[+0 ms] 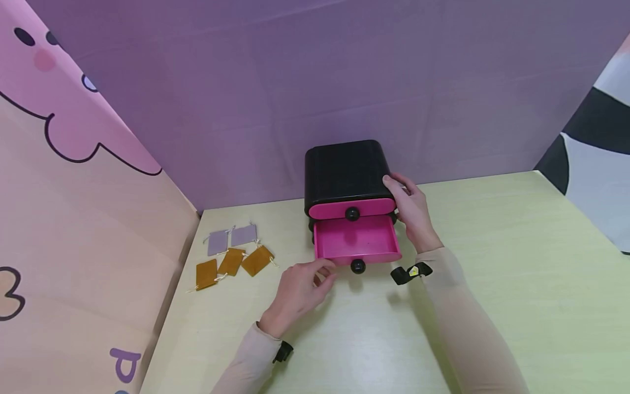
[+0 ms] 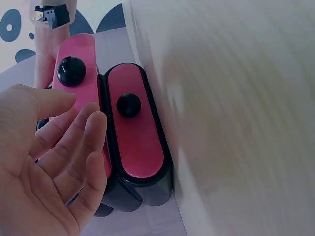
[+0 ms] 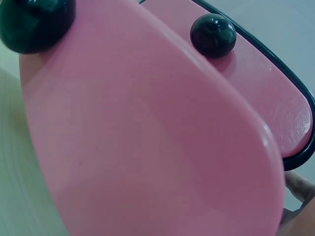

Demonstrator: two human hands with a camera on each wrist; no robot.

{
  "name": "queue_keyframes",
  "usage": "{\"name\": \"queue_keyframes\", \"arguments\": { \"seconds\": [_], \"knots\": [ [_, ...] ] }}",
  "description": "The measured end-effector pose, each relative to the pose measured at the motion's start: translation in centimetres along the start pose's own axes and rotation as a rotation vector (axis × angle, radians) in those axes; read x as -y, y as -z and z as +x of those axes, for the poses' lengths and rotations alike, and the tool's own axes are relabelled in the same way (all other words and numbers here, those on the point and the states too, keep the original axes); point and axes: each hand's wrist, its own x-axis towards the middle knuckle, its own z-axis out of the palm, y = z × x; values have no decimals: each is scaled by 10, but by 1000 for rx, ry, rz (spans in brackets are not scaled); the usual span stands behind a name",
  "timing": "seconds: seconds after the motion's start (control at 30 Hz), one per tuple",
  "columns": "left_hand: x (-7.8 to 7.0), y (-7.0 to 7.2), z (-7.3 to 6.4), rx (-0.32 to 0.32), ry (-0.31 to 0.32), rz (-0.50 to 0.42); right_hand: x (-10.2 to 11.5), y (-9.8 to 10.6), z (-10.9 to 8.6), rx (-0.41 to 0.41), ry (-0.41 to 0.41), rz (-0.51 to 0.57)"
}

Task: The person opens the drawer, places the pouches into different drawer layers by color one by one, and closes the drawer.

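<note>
A black drawer unit [image 1: 346, 169] with pink drawers and round black knobs stands against the back wall. Its middle drawer [image 1: 358, 238] is pulled out, with the bare pink floor showing. At that drawer's front left corner is my left hand [image 1: 302, 287], fingers loosely bent and fingertips at the edge; contact is unclear. The top drawer [image 1: 339, 210] is closed, as is the bottom drawer [image 2: 135, 132], seen in the left wrist view. My right hand [image 1: 413, 210] rests against the unit's right side, thumb at its upper edge; some fingers are hidden.
Two grey-purple drawstring pouches [image 1: 244, 235] and three mustard-brown pouches [image 1: 206, 273] lie on the pale wooden table [image 1: 517, 262], left of the unit. A purple cloth wall [image 1: 344, 82] rises behind, and a patterned cloth wall [image 1: 98, 219] stands at left.
</note>
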Motion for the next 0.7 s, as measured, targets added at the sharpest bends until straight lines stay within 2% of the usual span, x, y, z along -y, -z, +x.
{"name": "queue_keyframes", "arguments": {
  "seconds": [0.37,0.7],
  "knots": [
    [13,11,-2,12,38,30,0,-2,0,1,-13,7],
    [23,13,-7,-19,57,63,0,1,-1,2,-1,8]
  ]
}}
